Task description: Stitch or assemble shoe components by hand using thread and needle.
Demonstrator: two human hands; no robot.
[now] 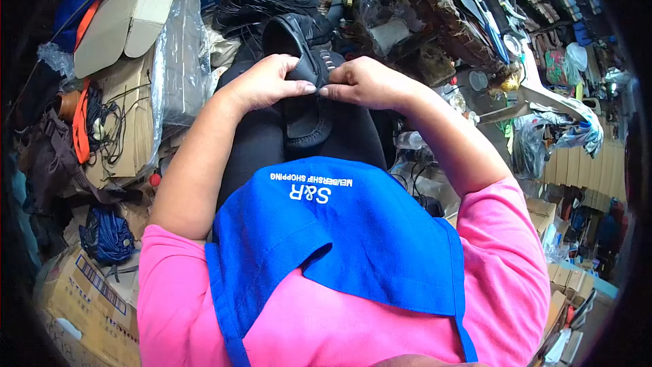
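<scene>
A black shoe [304,126] rests across my lap, its opening toward the far end. My left hand [268,83] is closed on the shoe's left side, the thumb laid over the upper and pointing right. From the other side my right hand [370,83] pinches at the shoe's right edge with its fingers curled. The two thumb tips nearly meet there. Light stitches [329,61] run along that edge just beyond the thumbs. Whether a thread or small tool is between the right fingertips is too small to tell.
Dark footwear and cords [272,0] pile up beyond the shoe. Flattened cardboard [129,115] and plastic wrap stand at left, above a printed carton [88,306]. To the right are a rough wooden post [441,13], plastic bags and clutter. A blue apron [367,231] covers my front.
</scene>
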